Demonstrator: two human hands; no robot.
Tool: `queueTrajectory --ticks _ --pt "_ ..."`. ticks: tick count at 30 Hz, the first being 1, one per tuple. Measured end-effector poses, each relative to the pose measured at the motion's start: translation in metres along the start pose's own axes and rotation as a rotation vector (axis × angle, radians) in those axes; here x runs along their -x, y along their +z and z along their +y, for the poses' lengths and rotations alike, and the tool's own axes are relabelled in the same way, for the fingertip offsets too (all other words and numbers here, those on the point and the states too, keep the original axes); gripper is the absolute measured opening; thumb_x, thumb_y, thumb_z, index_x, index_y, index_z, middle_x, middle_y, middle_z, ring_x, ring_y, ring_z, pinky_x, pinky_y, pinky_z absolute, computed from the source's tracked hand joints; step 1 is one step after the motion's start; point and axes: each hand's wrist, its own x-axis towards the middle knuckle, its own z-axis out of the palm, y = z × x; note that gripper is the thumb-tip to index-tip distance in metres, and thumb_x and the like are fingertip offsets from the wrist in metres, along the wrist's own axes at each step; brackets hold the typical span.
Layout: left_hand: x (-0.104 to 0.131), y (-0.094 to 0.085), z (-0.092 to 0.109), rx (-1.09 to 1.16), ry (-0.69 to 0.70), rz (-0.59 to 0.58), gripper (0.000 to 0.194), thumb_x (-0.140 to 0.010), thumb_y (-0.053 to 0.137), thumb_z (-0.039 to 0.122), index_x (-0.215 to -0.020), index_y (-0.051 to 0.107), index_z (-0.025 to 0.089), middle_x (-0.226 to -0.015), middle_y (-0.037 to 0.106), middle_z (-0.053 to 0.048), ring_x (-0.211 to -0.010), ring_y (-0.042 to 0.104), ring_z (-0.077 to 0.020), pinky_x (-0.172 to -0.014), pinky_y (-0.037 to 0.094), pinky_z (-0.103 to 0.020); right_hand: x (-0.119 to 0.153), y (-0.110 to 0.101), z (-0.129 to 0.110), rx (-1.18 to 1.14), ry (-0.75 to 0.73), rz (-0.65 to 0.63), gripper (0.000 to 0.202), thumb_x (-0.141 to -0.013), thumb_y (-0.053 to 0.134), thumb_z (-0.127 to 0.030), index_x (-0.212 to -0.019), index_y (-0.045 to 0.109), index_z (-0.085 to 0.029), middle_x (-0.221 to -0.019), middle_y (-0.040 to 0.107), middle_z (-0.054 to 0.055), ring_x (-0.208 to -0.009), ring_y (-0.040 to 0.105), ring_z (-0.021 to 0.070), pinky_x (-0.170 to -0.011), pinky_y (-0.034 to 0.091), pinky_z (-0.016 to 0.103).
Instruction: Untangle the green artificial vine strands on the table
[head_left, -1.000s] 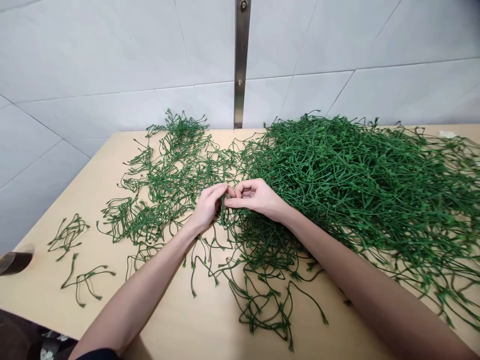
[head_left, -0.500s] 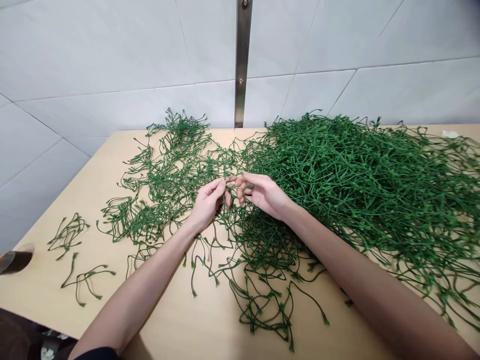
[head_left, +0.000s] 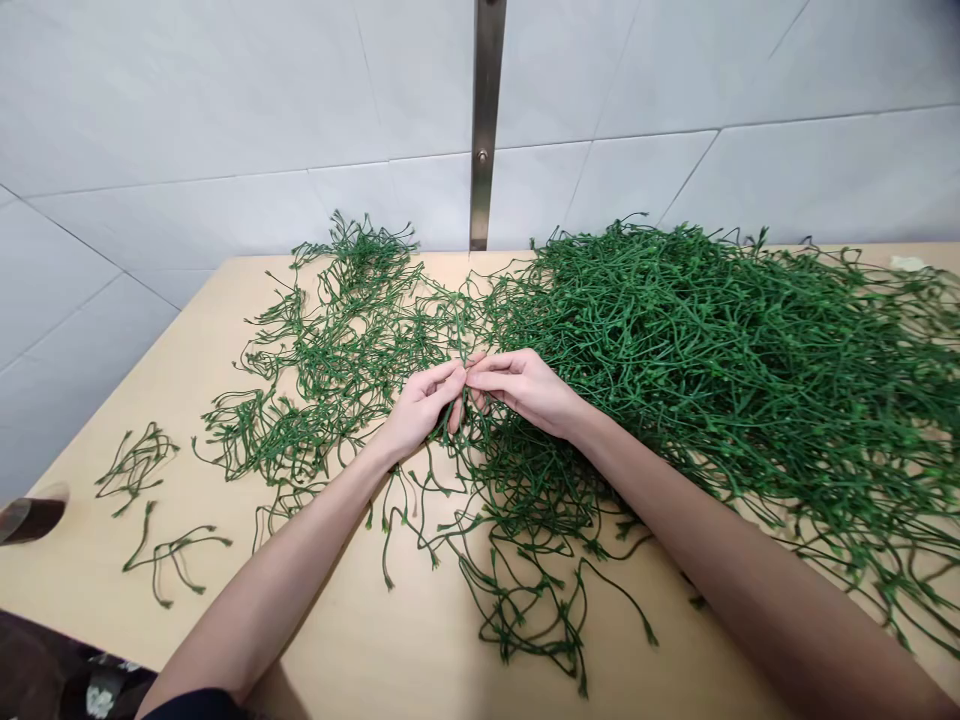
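My left hand point(head_left: 422, 408) and my right hand point(head_left: 534, 391) meet at the middle of the table, fingertips touching. Both are closed in a pinch around a thin green plastic stem point(head_left: 463, 340), which is largely hidden by the fingers. To the right, beside and behind my right hand, rises a large heap of green stems point(head_left: 697, 340) with small forked tips. A thinner, flatter spread of the same stems point(head_left: 337, 345) lies to the left, beyond my left hand.
The light wooden table point(head_left: 390, 650) stands against a grey tiled wall point(head_left: 225, 100) with a vertical metal strip point(head_left: 485, 130). Loose stems point(head_left: 532, 600) lie near the front, a small cluster point(head_left: 137, 468) at left. A dark cup point(head_left: 31, 518) stands by the left edge.
My right hand has moved left, its fingers closing to a pinch against my left fingertips. My left hand has stayed nearly in place. The heaps look unchanged.
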Motion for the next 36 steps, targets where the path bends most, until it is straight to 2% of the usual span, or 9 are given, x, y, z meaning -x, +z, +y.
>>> queueTrajectory --ticks 8,13,17,22,25,30,33,36 --pt "0.0006 0.0029 0.0022 -0.009 0.024 0.001 0.043 -0.088 0.06 0.054 -0.099 0.069 0.013 -0.056 0.059 0.003 -0.041 0.048 -0.0068 -0.043 0.036 -0.021 0.0 0.0034 0.0001 0.117 0.02 -0.004 0.026 -0.066 0.072 -0.035 -0.053 0.061 -0.015 -0.053 0.056 0.001 -0.053 0.05 0.0108 -0.053 0.041 0.027" --pt "0.0001 0.0019 -0.0001 -0.03 0.017 -0.008 0.046 -0.087 0.062 0.053 -0.11 0.06 0.014 -0.055 0.06 0.004 -0.04 0.047 -0.0065 -0.044 0.036 -0.019 0.0023 0.0033 -0.0029 0.139 0.007 -0.058 0.021 -0.068 0.063 -0.031 -0.055 0.063 -0.014 -0.054 0.058 0.002 -0.055 0.05 0.0116 -0.056 0.04 0.028" --pt "0.001 0.003 -0.0006 -0.087 0.018 0.03 0.037 -0.087 0.06 0.053 -0.096 0.051 0.019 -0.044 0.053 0.009 -0.039 0.044 -0.007 -0.045 0.033 -0.018 0.0026 0.0029 -0.0027 0.12 -0.008 -0.002 0.018 -0.064 0.062 -0.028 -0.052 0.06 -0.016 -0.054 0.055 0.001 -0.057 0.048 0.0116 -0.057 0.037 0.028" --pt "0.0039 0.008 0.0016 -0.256 0.022 0.063 0.042 -0.091 0.051 0.057 -0.073 0.047 0.018 -0.042 0.051 0.006 -0.04 0.041 -0.007 -0.047 0.032 -0.02 0.0004 0.0008 0.0023 0.163 -0.042 0.037 0.016 -0.062 0.06 -0.027 -0.051 0.061 -0.015 -0.054 0.055 0.0 -0.058 0.046 0.0113 -0.061 0.035 0.028" --pt "0.0056 0.0087 0.0022 -0.329 0.021 0.044 0.043 -0.094 0.045 0.054 -0.071 0.049 0.018 -0.042 0.051 0.005 -0.041 0.041 -0.0081 -0.049 0.033 -0.022 0.0001 0.0008 0.0029 0.214 -0.064 0.044 0.017 -0.062 0.059 -0.027 -0.05 0.062 -0.015 -0.051 0.054 -0.001 -0.056 0.044 0.0107 -0.058 0.033 0.027" --pt "0.0064 0.0054 0.003 -0.372 0.025 -0.023 0.041 -0.096 0.045 0.051 -0.073 0.05 0.018 -0.043 0.05 0.006 -0.043 0.04 -0.0087 -0.051 0.034 -0.023 0.002 0.0037 0.0006 0.287 -0.085 0.066 0.018 -0.058 0.055 -0.024 -0.041 0.053 -0.017 -0.044 0.046 -0.004 -0.048 0.035 0.0088 -0.051 0.026 0.026" --pt "0.0044 0.0031 0.002 -0.277 0.04 -0.022 0.04 -0.097 0.043 0.048 -0.072 0.05 0.017 -0.044 0.051 0.005 -0.045 0.042 -0.0088 -0.056 0.037 -0.023 0.003 0.0044 -0.0009 0.276 -0.092 0.029 0.011 -0.055 0.052 -0.019 -0.045 0.055 -0.018 -0.047 0.053 -0.002 -0.051 0.044 0.0107 -0.054 0.033 0.026" --pt "0.0022 0.0022 0.0007 -0.093 0.03 -0.004 0.039 -0.096 0.045 0.047 -0.071 0.049 0.018 -0.043 0.051 0.005 -0.041 0.042 -0.0085 -0.051 0.035 -0.023 0.003 0.0035 -0.0029 0.208 -0.065 -0.017 0.009 -0.055 0.053 -0.017 -0.053 0.062 -0.016 -0.056 0.06 0.0 -0.056 0.05 0.0117 -0.057 0.039 0.026"
